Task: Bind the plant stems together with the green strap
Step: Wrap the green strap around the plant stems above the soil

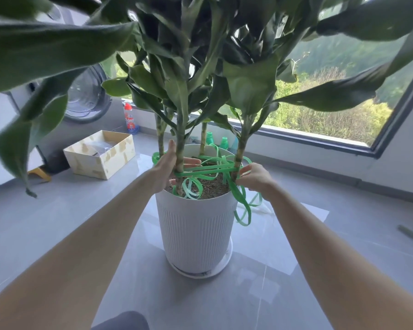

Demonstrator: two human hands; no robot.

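Your left hand (167, 167) cups the front stem (179, 148), which sits in the fork between your raised thumb and the fingers reaching behind it. Your right hand (254, 178) has its fingertips closed in a pinch on the green strap (208, 171) beside the right stem (240, 148). The flat, glossy strap runs taut between these 2 stems, coils over the soil (212, 186) and hangs past the rim. The white ribbed pot (196, 225) stands on a saucer (224, 265) on shiny grey floor tiles (296, 258), near a cardboard box (100, 160) and a window (332, 103).
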